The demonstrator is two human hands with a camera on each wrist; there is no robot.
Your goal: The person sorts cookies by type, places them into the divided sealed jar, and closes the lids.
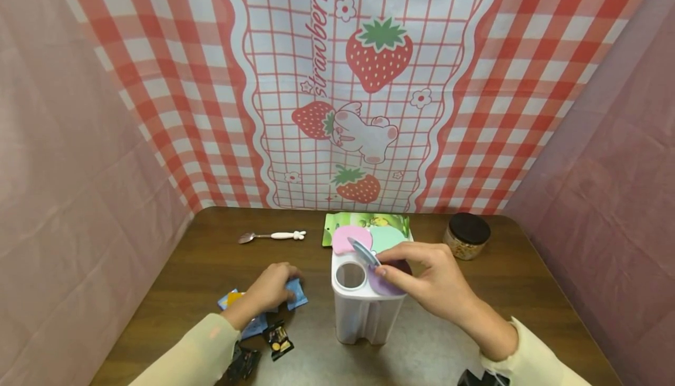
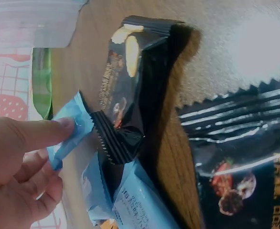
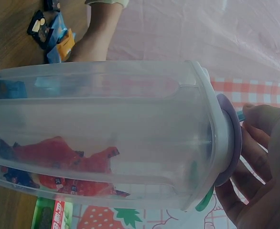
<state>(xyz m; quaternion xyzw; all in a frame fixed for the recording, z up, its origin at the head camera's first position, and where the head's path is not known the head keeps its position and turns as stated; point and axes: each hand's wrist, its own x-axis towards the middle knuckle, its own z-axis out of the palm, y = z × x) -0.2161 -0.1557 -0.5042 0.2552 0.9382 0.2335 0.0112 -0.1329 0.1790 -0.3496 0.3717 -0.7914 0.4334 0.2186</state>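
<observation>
In front, we pinch a rounded blue plastic lid (image 1: 364, 252) (right hand (image 1: 440, 283)), a glossy blue packet (image 1: 297, 294) (left hand (image 1: 270, 288)); slippage could drop either.

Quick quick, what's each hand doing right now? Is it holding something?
Left hand: pinching a small blue packet.
Right hand: pinching the blue lid, tilted up beside the open round hole.
</observation>
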